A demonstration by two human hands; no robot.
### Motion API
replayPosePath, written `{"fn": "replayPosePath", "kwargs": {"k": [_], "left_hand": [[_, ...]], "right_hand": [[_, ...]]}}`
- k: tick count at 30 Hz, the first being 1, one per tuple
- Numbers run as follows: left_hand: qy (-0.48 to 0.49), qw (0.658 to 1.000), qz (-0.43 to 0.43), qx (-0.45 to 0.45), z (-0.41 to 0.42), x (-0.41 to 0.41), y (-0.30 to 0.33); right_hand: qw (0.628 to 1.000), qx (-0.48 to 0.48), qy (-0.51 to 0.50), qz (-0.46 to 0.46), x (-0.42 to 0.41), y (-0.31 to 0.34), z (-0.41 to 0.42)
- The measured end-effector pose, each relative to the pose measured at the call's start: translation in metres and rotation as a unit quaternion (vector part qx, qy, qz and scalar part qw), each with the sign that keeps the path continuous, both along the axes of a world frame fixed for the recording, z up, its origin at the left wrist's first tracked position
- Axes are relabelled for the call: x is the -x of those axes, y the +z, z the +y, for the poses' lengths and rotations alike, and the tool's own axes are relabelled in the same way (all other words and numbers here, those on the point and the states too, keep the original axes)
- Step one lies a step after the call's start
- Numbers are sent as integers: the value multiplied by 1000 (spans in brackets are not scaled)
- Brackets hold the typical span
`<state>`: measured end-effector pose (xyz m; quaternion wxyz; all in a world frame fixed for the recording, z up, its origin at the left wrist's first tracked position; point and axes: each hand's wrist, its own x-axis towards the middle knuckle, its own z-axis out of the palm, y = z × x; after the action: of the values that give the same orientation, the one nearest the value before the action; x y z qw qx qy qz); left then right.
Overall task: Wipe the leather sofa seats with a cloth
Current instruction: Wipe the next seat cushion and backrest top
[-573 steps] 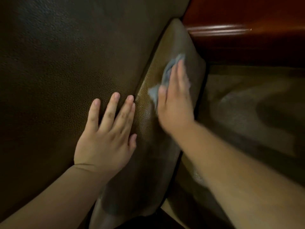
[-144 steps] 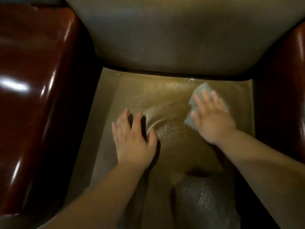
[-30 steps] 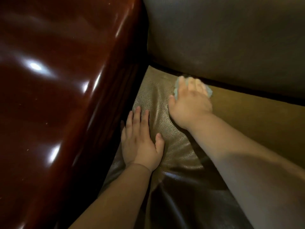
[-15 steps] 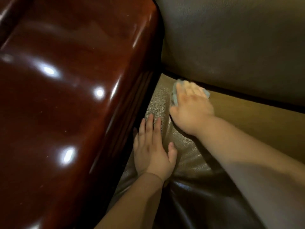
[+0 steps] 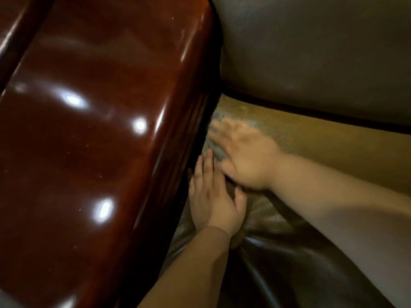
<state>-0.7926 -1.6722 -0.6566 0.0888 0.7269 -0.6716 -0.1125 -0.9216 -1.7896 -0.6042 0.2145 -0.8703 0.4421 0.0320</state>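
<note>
Head view: the right hand (image 5: pixel 242 156), motion-blurred, lies flat with fingers straight on the grey cloth (image 5: pixel 219 152), pressing it into the seat cushion (image 5: pixel 322 147) beside the glossy wooden armrest (image 5: pixel 100 130). The cloth peeks out under the fingers, toward ten o'clock of the palm. The left hand (image 5: pixel 213 196), at seven o'clock from the right, rests spread flat on the seat, holding nothing. The backrest (image 5: pixel 311 52) rises at twelve.

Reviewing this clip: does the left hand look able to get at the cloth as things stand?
Probably yes. The left hand lies flat on the seat cushion, fingertips right beside the cloth, but the right hand is pressing on most of it, leaving only an edge free.
</note>
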Motion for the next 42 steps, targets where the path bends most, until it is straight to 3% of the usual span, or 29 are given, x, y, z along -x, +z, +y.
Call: {"fn": "replayPosePath", "kwargs": {"k": [2, 4, 9, 13, 16, 18, 21, 23, 25, 29, 31, 33, 35, 37, 39, 42], "left_hand": [[0, 1000, 11, 11, 1, -1, 2], [1, 1000, 21, 21, 1, -2, 2], [13, 999, 27, 10, 2, -2, 2], [35, 996, 64, -42, 5, -3, 25], [2, 995, 29, -99, 25, -13, 52], [-2, 991, 41, -126, 73, -37, 61], [-16, 983, 39, -177, 136, -72, 63], [-11, 985, 27, -171, 144, -76, 50], [6, 990, 10, -142, 144, -71, 41], [40, 997, -21, -57, 156, -72, 35], [79, 995, -16, -52, 166, -70, 40], [107, 993, -9, -55, 174, -68, 39], [101, 994, -10, -45, 178, -67, 34], [93, 995, -11, -31, 178, -66, 28], [95, 995, -6, -31, 176, -64, 27], [108, 993, 26, -32, 176, -64, 36]], "right_hand": [[998, -7, 61, 7, 27, 8, 30], [998, -10, 59, 32, 41, 7, 16], [988, -2, -148, 50, -16, -10, -52], [999, -22, -42, 19, -27, 2, 10], [999, -6, 31, 19, 18, 24, 76], [997, -22, 28, 61, 60, 34, 91], [991, -24, -68, 116, 81, 30, 70], [974, -35, -194, 110, 53, 18, 45], [966, -26, -239, 97, 0, 18, 36], [997, 22, 36, 68, -81, 28, 117], [994, 22, 105, 6, -66, 27, 150], [987, 49, 152, 36, -40, 19, 136], [986, 92, 113, 80, -26, 12, 91], [992, 59, -42, 99, -28, 7, 50], [987, 48, -130, 79, -46, 4, 48], [997, 59, -42, 38, -77, 17, 140]]}}
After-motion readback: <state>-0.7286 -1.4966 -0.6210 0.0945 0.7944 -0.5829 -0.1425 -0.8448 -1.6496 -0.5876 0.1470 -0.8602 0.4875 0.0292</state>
